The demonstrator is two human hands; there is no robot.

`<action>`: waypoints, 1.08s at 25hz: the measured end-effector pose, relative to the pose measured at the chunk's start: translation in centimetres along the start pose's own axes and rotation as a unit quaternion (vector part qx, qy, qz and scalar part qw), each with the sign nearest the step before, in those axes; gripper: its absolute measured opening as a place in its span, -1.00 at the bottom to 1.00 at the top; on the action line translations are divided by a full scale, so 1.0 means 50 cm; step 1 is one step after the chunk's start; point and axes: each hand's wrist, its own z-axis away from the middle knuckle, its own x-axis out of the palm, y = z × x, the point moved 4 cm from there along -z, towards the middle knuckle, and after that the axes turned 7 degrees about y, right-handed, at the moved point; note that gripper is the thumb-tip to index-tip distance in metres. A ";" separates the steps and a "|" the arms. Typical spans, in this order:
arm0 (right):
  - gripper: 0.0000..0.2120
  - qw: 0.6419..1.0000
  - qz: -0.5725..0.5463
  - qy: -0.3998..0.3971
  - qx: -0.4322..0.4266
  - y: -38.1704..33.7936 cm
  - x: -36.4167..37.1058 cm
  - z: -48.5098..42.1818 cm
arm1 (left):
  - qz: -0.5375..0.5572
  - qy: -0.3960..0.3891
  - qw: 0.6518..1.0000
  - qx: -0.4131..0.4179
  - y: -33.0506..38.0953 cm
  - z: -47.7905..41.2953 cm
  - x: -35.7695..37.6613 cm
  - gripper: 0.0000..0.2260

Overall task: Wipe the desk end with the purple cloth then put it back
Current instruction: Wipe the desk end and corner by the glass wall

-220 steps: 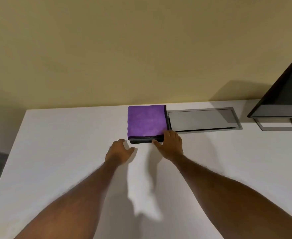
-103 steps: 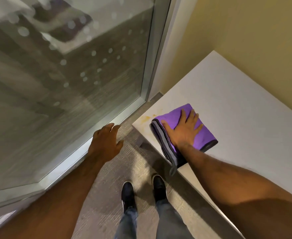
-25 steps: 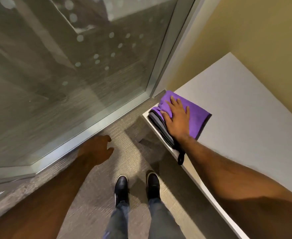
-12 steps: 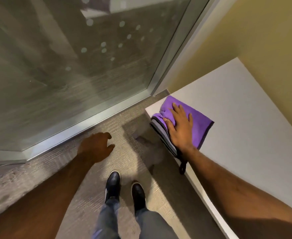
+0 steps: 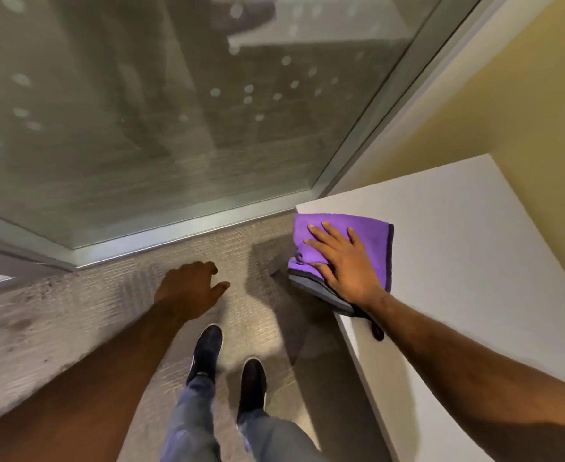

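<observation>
Folded purple microfibre cloth (image 5: 361, 235) with a dark trim along its edge and grey underlayers, lying at the end corner of the plain white surface (image 5: 474, 261). Wall (image 5: 524, 95) behind the surface: flat mustard yellow. Glass partition (image 5: 174, 95): grey-green, marked with scattered pale round dots, set in a silver metal frame (image 5: 187, 228). Floor carpet (image 5: 74, 311): beige-grey with a fine woven ribbed texture. Shoes (image 5: 207, 348): black. Trousers (image 5: 191, 418): faded blue denim.
</observation>
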 end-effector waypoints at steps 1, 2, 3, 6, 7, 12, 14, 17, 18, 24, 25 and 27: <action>-0.56 1.000 -0.009 0.013 0.025 0.003 -0.005 -0.020 | 0.006 0.014 1.000 -0.002 -0.003 0.014 0.000 -0.52; -0.57 0.998 -0.009 0.025 0.049 -0.001 -0.006 -0.052 | 0.011 0.035 0.999 0.000 -0.005 0.028 -0.002 -0.53; -0.56 0.997 0.003 0.028 0.066 -0.010 -0.004 -0.088 | 0.014 0.060 0.998 0.005 -0.008 0.040 -0.003 -0.54; -0.59 0.994 0.095 -0.009 0.055 -0.056 0.017 -0.168 | 0.001 0.096 0.995 0.023 -0.012 0.059 0.002 -0.52; -0.61 0.989 0.139 -0.032 0.028 -0.070 0.027 -0.168 | -0.005 0.096 0.995 0.028 -0.015 0.061 0.006 -0.50; -0.61 0.969 0.229 -0.072 -0.056 -0.094 0.046 -0.036 | -0.006 0.096 0.995 0.040 -0.042 0.072 -0.001 -0.47; -0.49 0.980 0.193 -0.042 0.000 -0.084 0.036 0.017 | -0.008 0.089 0.995 0.051 -0.054 0.070 -0.012 -0.47; -0.33 0.979 0.166 -0.008 0.118 -0.083 0.047 0.014 | -0.022 0.086 0.993 0.082 -0.069 0.053 -0.023 -0.46; -0.34 0.976 0.152 0.016 0.154 -0.087 0.052 -0.017 | -0.027 0.082 0.992 0.094 -0.074 0.044 -0.022 -0.46; -0.34 0.958 0.179 0.034 0.221 -0.096 0.073 -0.107 | -0.023 0.078 0.985 0.154 -0.087 0.003 -0.020 -0.39; -0.33 0.959 0.185 0.029 0.214 -0.097 0.077 -0.071 | -0.022 0.082 0.983 0.162 -0.086 -0.001 -0.024 -0.39; -0.30 0.959 0.176 0.034 0.221 -0.099 0.081 0.013 | -0.012 0.090 0.979 0.181 -0.078 -0.005 -0.033 -0.36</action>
